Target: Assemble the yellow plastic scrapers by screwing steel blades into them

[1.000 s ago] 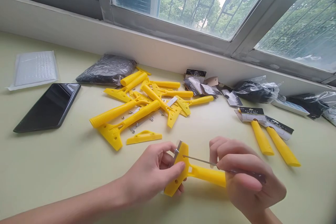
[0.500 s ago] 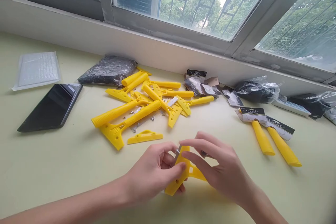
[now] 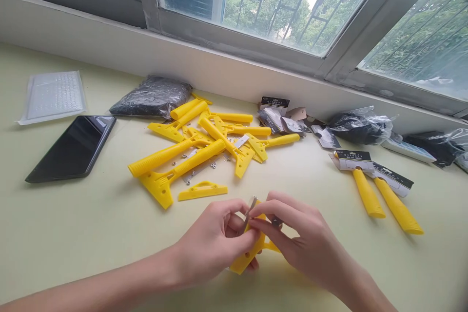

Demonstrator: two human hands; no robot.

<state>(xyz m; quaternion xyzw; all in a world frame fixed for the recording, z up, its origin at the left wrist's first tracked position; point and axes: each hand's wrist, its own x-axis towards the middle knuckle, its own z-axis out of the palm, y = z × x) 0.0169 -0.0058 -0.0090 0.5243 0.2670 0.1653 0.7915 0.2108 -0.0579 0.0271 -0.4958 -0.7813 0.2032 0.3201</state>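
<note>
A yellow plastic scraper (image 3: 242,264) is gripped by its wide head in my left hand (image 3: 215,234), thumb across the front and fingers behind. A thin metal blade (image 3: 253,202) lies along the head's edge. My right hand (image 3: 300,231) is closed, with thumb and index fingertip pinched together against the head beside the blade. Whatever sits between those fingertips is hidden. Under its curled fingers shows a small dark object (image 3: 277,222), too covered to name. The scraper's handle runs off behind my right hand.
Beyond my hands lies a heap of yellow scrapers (image 3: 197,156), with loose nuts (image 3: 213,165) and a yellow blade cover (image 3: 203,190) in front. Carded scrapers (image 3: 369,200) lie right. A phone (image 3: 73,148), bubble-wrap pouch (image 3: 53,95) and black bag (image 3: 151,97) are left.
My right thumb and index finger have come together and moved slightly left and down, from the head's top corner to beside the blade. My left hand keeps its hold on the scraper.
</note>
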